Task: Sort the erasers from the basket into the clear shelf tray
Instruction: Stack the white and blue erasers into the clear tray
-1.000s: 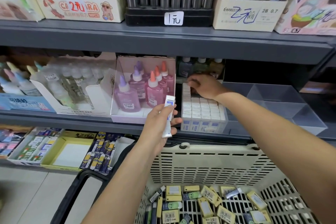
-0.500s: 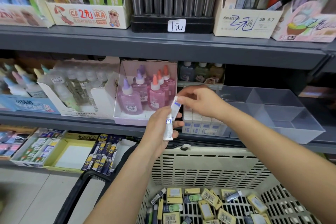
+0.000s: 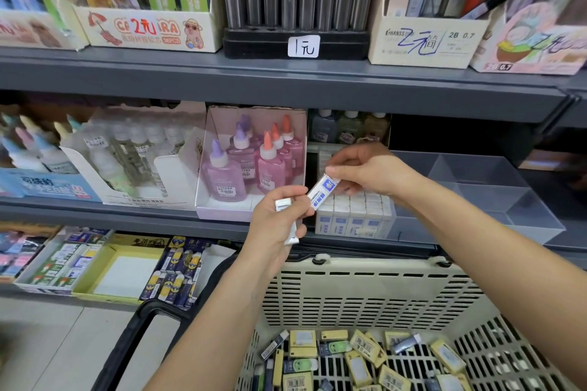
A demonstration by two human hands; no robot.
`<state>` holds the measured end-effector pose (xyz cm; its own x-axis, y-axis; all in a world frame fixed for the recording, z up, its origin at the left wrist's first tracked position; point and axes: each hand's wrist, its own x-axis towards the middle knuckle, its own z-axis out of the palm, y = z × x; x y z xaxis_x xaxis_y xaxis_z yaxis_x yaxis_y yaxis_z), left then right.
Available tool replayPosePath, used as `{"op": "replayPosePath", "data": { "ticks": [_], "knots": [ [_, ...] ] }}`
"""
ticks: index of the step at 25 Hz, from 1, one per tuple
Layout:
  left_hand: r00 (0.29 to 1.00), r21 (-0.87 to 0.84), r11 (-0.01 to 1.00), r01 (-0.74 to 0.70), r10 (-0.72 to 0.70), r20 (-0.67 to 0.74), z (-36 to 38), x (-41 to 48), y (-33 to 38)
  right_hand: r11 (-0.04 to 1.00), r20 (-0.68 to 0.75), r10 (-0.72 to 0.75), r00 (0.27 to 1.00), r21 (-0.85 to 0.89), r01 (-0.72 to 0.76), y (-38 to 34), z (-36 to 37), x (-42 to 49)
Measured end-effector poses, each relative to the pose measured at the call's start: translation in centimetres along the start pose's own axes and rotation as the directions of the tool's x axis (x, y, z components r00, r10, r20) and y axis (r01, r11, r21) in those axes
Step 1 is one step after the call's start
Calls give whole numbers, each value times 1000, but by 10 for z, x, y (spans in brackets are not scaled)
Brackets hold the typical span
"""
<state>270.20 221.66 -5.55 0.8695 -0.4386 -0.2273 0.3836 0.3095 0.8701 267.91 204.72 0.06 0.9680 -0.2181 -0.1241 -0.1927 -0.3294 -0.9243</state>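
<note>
Stationery shelves (image 3: pixel 286 79) hold the clear tray (image 3: pixel 476 174), one compartment nearly full. The right hand (image 3: pixel 368 171) pinches an eraser (image 3: pixel 324 189), the left hand (image 3: pixel 279 219) grips more; the basket (image 3: pixel 365 289) holds plenty.

We record the lifted eraser (image 3: pixel 322 190) as white, with a blue panel and blue lettering. The stocked erasers (image 3: pixel 352 216) at the front edge of the clear shelf tray (image 3: pixel 495 200) show white tops over pale blue labels; the tray itself reads grey-tinted. The basket (image 3: pixel 365 292) is cream, its walls patterned with dark slots, its handle (image 3: pixel 158 311) black. Loose erasers (image 3: pixel 365 355) on the basket floor are mostly yellow with barcodes; a few appear green or navy, though blur limits certainty. Glue bottles (image 3: pixel 260 165) are pink and lilac, capped orange and purple. The shelf (image 3: pixel 286 79) is dark grey.
</note>
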Motion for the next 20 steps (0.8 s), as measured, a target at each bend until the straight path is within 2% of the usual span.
{"op": "replayPosePath", "data": {
  "ticks": [2,4,7,8,10,11,13,16,20],
  "knots": [
    [1000,-21,1000,3,-3,-11,0,-1,1,1000,79,13,997,-15,-12,0,-3,-1],
    [1000,-21,1000,-1,1,-19,1,-1,2,999,80,28,996,-24,-26,1,-7,-1],
    [997,-19,1000,11,-13,-81,3,2,2,1000,-150,-23,988,-13,21,0,-20,16],
    [996,-47,998,32,-36,-87,3,3,2,993,-249,-87,965,-95,65,-1,-26,25],
    [995,-106,992,73,-80,-65,4,3,4,901,-354,-267,896,-421,102,1,-32,42],
    [994,-113,990,82,-90,-65,4,2,6,826,-344,-344,874,-553,107,4,-31,48],
    [992,-87,994,71,-80,-98,5,1,5,739,-286,-419,862,-659,140,10,-25,56],
    [989,12,1000,-21,22,-147,5,2,1,718,-238,-434,869,-675,173,12,-17,65],
    [987,50,992,-113,118,-110,3,1,-4,708,-217,-432,875,-683,180,7,-13,70]
  ]
}}
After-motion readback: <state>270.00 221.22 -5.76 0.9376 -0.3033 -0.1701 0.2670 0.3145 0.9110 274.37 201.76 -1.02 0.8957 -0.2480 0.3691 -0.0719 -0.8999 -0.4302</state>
